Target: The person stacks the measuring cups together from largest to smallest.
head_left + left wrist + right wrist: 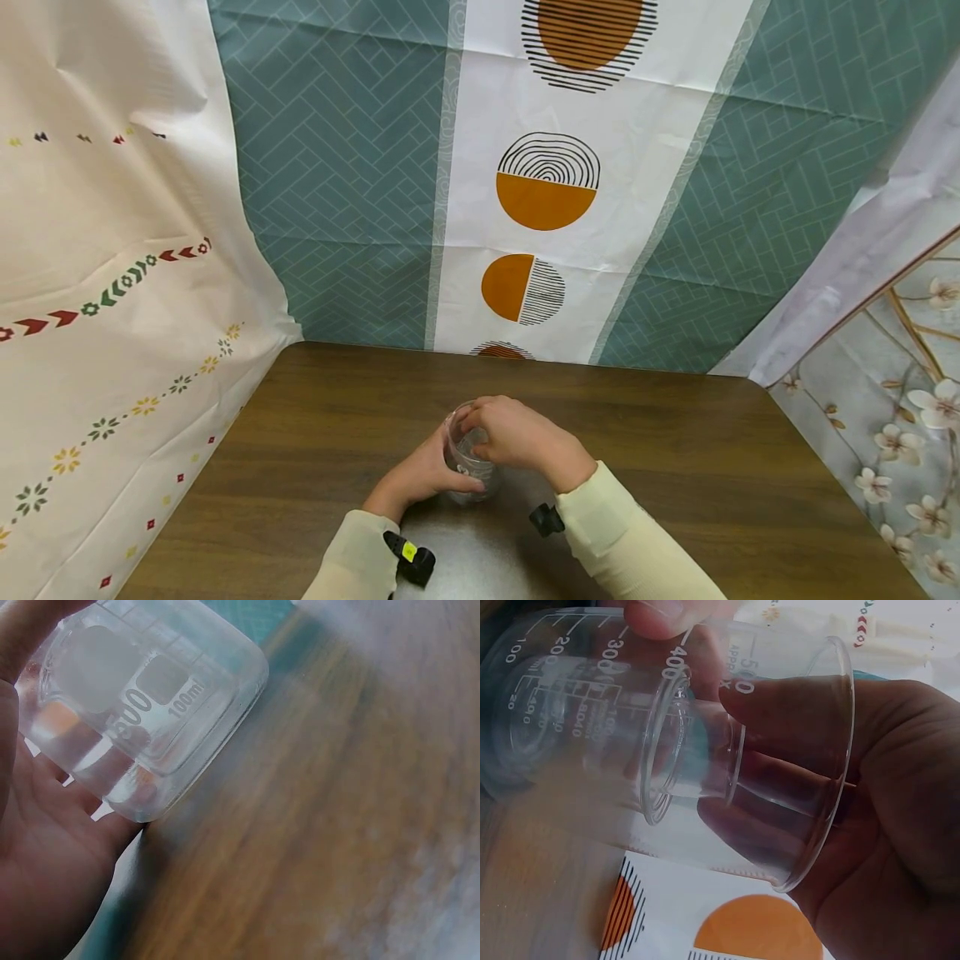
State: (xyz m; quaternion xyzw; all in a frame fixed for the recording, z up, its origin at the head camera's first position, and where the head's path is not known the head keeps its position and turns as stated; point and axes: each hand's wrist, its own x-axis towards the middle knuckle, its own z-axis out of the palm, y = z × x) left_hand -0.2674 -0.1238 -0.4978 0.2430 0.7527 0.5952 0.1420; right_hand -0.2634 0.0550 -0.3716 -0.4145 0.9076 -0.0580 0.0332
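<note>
A large clear graduated beaker (pixel 472 477) stands on the wooden table, with 100ml markings legible on it in the left wrist view. My left hand (pixel 426 468) grips its side, thumb across the front. From above, my right hand (pixel 519 432) reaches in through its mouth. Smaller clear beakers sit nested inside, seen in the right wrist view: a medium beaker (pixel 651 761) with its own scale, and a narrower small beaker (pixel 714 754) rising out of it. The right thumb and fingers pinch the small beaker near its rim.
The brown wooden table (pixel 675 467) extends around the hands. A teal and white patterned cloth (pixel 345 167) hangs along its back edge. Cream patterned fabric (pixel 112 350) borders the left side, floral fabric (pixel 900 467) the right. Black straps with devices sit at both wrists.
</note>
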